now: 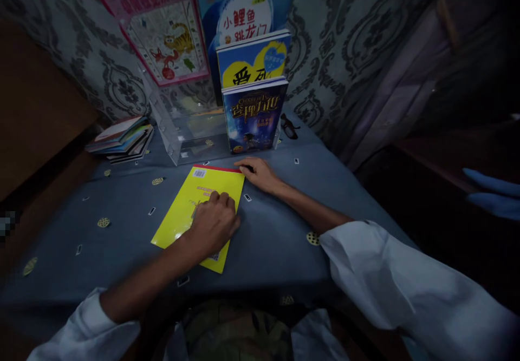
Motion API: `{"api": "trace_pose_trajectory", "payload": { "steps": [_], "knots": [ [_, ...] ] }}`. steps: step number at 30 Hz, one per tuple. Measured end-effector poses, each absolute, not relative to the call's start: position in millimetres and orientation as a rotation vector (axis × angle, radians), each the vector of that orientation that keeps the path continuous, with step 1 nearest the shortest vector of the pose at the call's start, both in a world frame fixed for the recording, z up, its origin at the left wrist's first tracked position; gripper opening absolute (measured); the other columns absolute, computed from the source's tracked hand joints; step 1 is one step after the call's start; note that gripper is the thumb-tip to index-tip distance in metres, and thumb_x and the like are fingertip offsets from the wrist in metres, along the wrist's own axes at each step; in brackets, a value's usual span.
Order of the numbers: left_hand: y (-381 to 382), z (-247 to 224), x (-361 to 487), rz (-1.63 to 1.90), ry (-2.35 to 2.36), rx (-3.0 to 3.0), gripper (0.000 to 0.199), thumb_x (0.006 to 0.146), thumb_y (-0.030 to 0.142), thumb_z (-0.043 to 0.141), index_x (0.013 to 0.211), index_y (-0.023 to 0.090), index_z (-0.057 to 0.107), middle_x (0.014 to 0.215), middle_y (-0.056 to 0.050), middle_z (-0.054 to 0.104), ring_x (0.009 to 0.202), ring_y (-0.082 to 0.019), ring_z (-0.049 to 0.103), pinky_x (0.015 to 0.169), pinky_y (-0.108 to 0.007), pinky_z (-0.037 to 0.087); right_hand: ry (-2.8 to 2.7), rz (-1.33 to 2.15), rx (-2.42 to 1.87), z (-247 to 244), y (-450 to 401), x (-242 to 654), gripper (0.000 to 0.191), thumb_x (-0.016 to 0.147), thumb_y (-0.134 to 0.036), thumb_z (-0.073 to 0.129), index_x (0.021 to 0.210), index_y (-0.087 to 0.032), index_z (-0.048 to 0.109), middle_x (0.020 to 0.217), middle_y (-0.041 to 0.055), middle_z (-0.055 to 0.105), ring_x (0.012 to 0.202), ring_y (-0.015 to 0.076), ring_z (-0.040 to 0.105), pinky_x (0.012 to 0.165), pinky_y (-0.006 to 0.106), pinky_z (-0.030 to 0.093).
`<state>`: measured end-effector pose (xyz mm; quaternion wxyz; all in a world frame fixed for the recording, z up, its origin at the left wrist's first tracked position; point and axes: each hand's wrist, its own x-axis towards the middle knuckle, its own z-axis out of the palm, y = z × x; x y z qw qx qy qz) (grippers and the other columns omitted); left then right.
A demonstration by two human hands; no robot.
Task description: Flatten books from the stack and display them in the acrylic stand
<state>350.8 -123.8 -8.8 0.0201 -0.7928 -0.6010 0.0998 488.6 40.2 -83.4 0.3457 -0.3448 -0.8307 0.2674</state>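
A yellow book (179,209) with a red top edge and a barcode lies flat on the table, tilted a little to the right. On its middle and right edge rests my left hand (215,223), closed with fingers curled under; what they hold, if anything, is hidden. At the book's top right corner is my right hand (260,174), its fingers stretched to the left and its thumb apart from them. The thumb tip is by the corner; whether it touches the cover I cannot tell.
Behind the yellow book, a clear display rack (174,144) holds a dark blue book (255,120), a blue-and-yellow book (252,60) and taller ones. A pile of thin books (122,139) lies left. Dark glasses (289,128) lie right of the rack. Blue-gloved fingers (493,193) show far right.
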Motion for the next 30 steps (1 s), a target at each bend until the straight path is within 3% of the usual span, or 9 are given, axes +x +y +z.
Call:
{"api": "trace_pose_trajectory", "payload": {
  "steps": [5, 10, 15, 20, 23, 25, 28, 30],
  "knots": [
    [-123.7, -4.4, 355.0, 0.332, -1.932, -2.431, 0.028, 0.099, 0.023, 0.044, 0.107, 0.012, 0.067, 0.108, -0.016, 0.069, 0.110, -0.034, 0.064, 0.077, -0.043, 0.057, -2.058, 0.802, -0.907, -82.9, 46.8, 491.4, 0.033, 0.092, -0.016, 0.052, 0.116, -0.015, 0.075, 0.092, 0.0058, 0.079, 0.082, 0.0197, 0.070, 0.080, 0.033, 0.054],
    [-122.1, 0.9, 348.6, 0.289, -2.031, -2.391, 0.033, 0.101, 0.023, 0.038, 0.096, 0.015, 0.070, 0.101, -0.014, 0.073, 0.094, -0.029, 0.072, 0.078, -0.038, 0.051, -1.910, 0.890, -0.909, -87.1, 55.9, 490.2, 0.032, 0.096, -0.022, 0.050, 0.116, -0.014, 0.074, 0.088, 0.0059, 0.079, 0.082, 0.0188, 0.073, 0.078, 0.029, 0.055],
    [-119.1, 6.9, 343.5, 0.260, -2.093, -2.379, 0.032, 0.101, 0.023, 0.040, 0.093, 0.016, 0.070, 0.100, -0.012, 0.076, 0.097, -0.027, 0.072, 0.081, -0.034, 0.047, -1.823, 0.932, -0.900, -86.9, 60.4, 489.3, 0.036, 0.101, -0.032, 0.045, 0.117, -0.015, 0.073, 0.085, 0.0062, 0.079, 0.082, 0.0188, 0.073, 0.077, 0.028, 0.057],
    [-125.0, 0.9, 349.9, 0.216, -2.091, -2.359, 0.034, 0.103, 0.028, 0.040, 0.094, 0.015, 0.070, 0.101, -0.012, 0.075, 0.097, -0.027, 0.073, 0.082, -0.035, 0.050, -1.911, 0.901, -0.884, -76.7, 47.6, 491.0, 0.038, 0.099, -0.031, 0.044, 0.111, -0.012, 0.075, 0.070, 0.0034, 0.074, 0.067, 0.0175, 0.068, 0.067, 0.026, 0.052],
    [-134.1, -9.2, 348.7, 0.158, -2.044, -2.374, 0.031, 0.103, 0.034, 0.045, 0.102, 0.014, 0.069, 0.112, -0.014, 0.072, 0.103, -0.029, 0.071, 0.084, -0.038, 0.054, -2.071, 0.877, -0.839, -69.8, 34.0, 490.9, 0.028, 0.091, -0.029, 0.055, 0.091, -0.014, 0.079, 0.063, 0.0010, 0.071, 0.061, 0.0174, 0.063, 0.061, 0.026, 0.046],
    [-142.4, -15.1, 337.1, 0.072, -1.952, -2.473, 0.031, 0.102, 0.038, 0.052, 0.115, 0.014, 0.066, 0.130, -0.016, 0.067, 0.118, -0.030, 0.066, 0.093, -0.041, 0.054, -2.148, 0.844, -0.815, -66.4, 27.0, 490.6, 0.023, 0.087, -0.026, 0.059, 0.088, -0.015, 0.080, 0.070, 0.0014, 0.074, 0.064, 0.0179, 0.063, 0.062, 0.027, 0.044],
    [-158.7, -18.4, 303.6, -0.020, -1.715, -2.776, 0.053, 0.097, 0.043, 0.061, 0.142, 0.017, 0.052, 0.156, -0.015, 0.048, 0.145, -0.028, 0.045, 0.114, -0.043, 0.044, -2.225, 0.717, -0.852, -63.9, 22.7, 490.9, 0.029, 0.089, -0.024, 0.054, 0.097, -0.015, 0.080, 0.084, 0.0038, 0.078, 0.069, 0.0188, 0.065, 0.065, 0.028, 0.045],
    [-171.0, -17.9, 278.3, 0.010, -1.611, -2.944, 0.070, 0.093, 0.048, 0.067, 0.153, 0.021, 0.041, 0.163, -0.013, 0.036, 0.152, -0.027, 0.033, 0.122, -0.044, 0.035, -2.263, 0.637, -0.894, -63.6, 22.6, 491.3, 0.033, 0.090, -0.024, 0.051, 0.103, -0.014, 0.080, 0.089, 0.0057, 0.079, 0.071, 0.0196, 0.066, 0.067, 0.029, 0.046]
  ]
}}
